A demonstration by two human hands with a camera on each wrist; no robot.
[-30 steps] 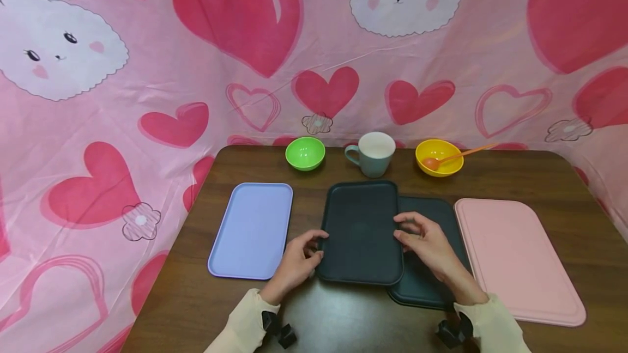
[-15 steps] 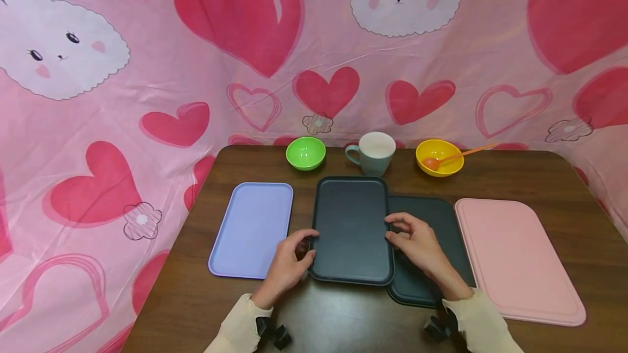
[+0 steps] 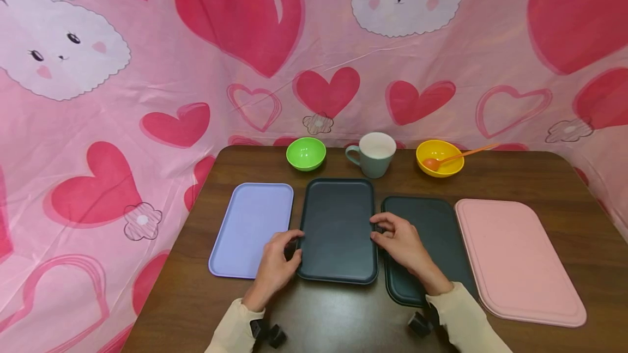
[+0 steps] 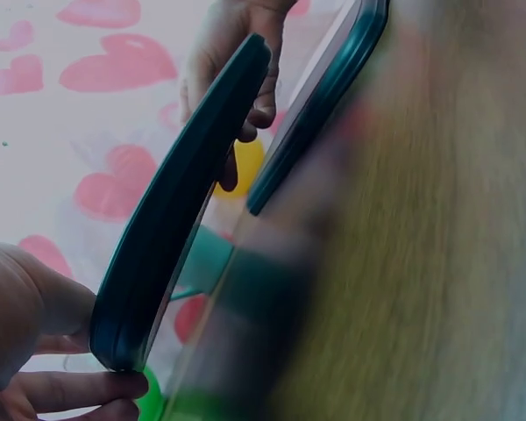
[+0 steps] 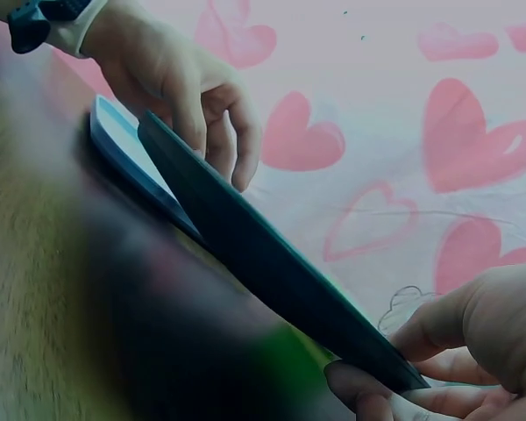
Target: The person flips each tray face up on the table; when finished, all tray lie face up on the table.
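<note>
Pink heart-print cloth (image 3: 324, 26) behind brown table (image 3: 338, 317); fingers (image 3: 287, 237) hold 1 dark tray (image 3: 337, 233).

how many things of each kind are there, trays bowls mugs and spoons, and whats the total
Trays: 4 (lavender tray, held dark tray, other dark tray, pink tray)
Bowls: 2 (green bowl, yellow bowl)
Mugs: 1 (grey-green mug)
Spoons: 1 (orange spoon)
Total: 8

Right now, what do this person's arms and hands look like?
The left hand and right hand are ungloved. The left sleeve and right sleeve are plain cream. By each cuff sits a blocky black wrist camera.
</note>
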